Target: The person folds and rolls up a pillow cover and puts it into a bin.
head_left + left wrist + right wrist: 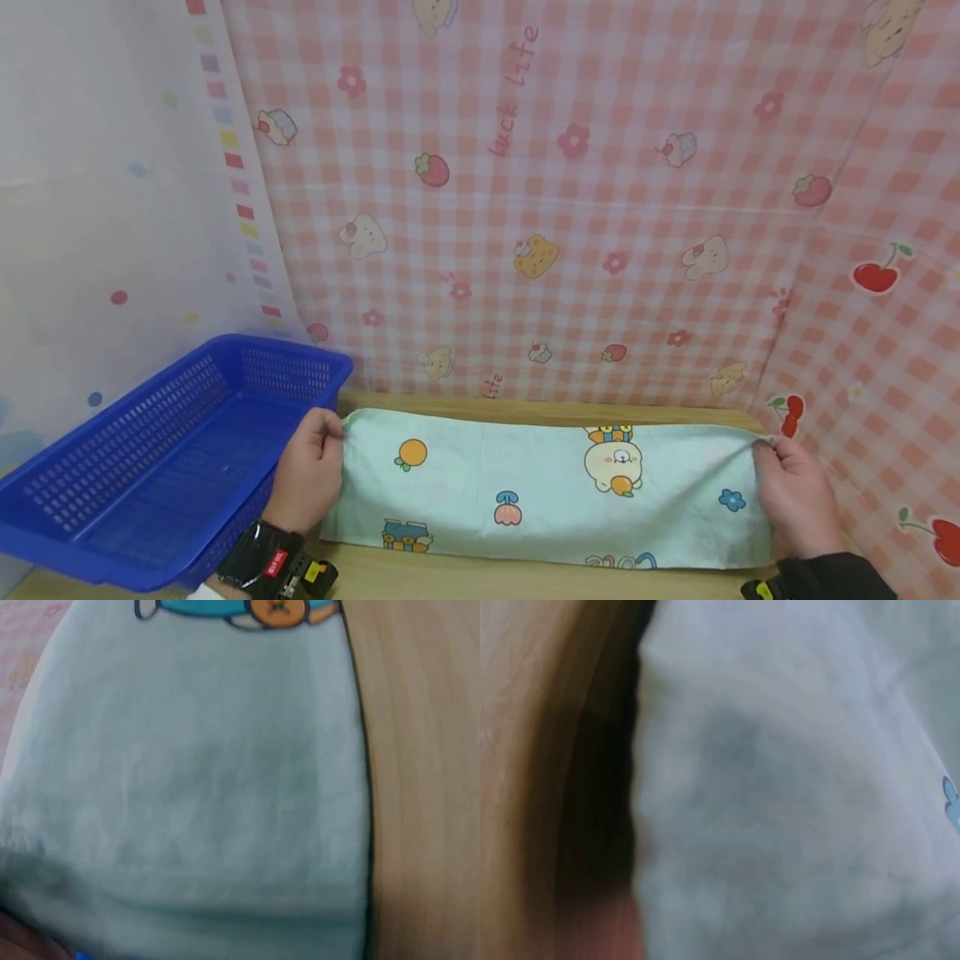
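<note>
A mint-green cloth with printed oranges, a bear and flowers is stretched in a long strip between both hands. My left hand pinches its upper left corner, thumb and fingers together. At the opposite upper corner my right hand pinches the cloth, and creases run down from that grip. The lower edge hangs close over the wooden table. In the left wrist view the cloth fills most of the picture beside bare wood. The right wrist view shows its pale side edge, blurred, with a dark shadow next to it.
A blue plastic basket with perforated walls stands at the left, close beside my left hand. Behind the wooden table hangs a pink checked curtain. More checked fabric covers the right side, and a white dotted sheet covers the left.
</note>
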A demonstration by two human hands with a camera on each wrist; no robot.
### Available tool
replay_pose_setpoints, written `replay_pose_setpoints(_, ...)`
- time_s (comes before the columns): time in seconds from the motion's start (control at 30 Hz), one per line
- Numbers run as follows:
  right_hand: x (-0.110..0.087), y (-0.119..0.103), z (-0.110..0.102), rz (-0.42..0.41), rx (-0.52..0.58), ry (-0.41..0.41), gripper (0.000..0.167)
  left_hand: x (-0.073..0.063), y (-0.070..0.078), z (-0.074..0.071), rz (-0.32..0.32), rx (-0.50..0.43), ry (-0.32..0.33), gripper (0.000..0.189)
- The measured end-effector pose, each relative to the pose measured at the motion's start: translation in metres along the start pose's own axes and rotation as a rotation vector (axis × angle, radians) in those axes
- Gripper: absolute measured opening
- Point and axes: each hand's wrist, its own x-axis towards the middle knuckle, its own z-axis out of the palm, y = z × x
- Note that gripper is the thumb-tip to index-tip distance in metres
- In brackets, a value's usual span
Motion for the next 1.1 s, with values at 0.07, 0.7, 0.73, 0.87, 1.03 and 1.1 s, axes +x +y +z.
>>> replay_pose_setpoints(0.07,0.001,0.0,0.0,-0.006,-0.018,0.005,0.057,0.001,-0.001,0.0,0.002,0.051,-0.001,0.017)
replay_pose_setpoints(0.7,0.011,0.002,0.009,-0.022,-0.073,0.023,0.057,0.01,-0.007,0.002,-0.16,0.091,-0.27,0.05)
replay_pose_setpoints(0.73,0.011,0.003,0.01,-0.024,-0.078,0.017,0.056,0.011,-0.008,0.003,-0.161,0.104,-0.284,0.052)
replay_pose_setpoints(0.87,0.013,0.007,0.013,-0.026,-0.087,-0.005,0.056,0.012,-0.012,0.007,-0.187,0.148,-0.348,0.06)
replay_pose_setpoints(1.03,0.015,0.011,0.015,-0.024,-0.088,-0.047,0.06,0.011,-0.013,0.008,-0.247,0.152,-0.396,0.065)
replay_pose_setpoints(1.1,0.016,0.013,0.015,-0.033,-0.092,-0.083,0.063,0.01,-0.012,0.007,-0.25,0.167,-0.403,0.066)
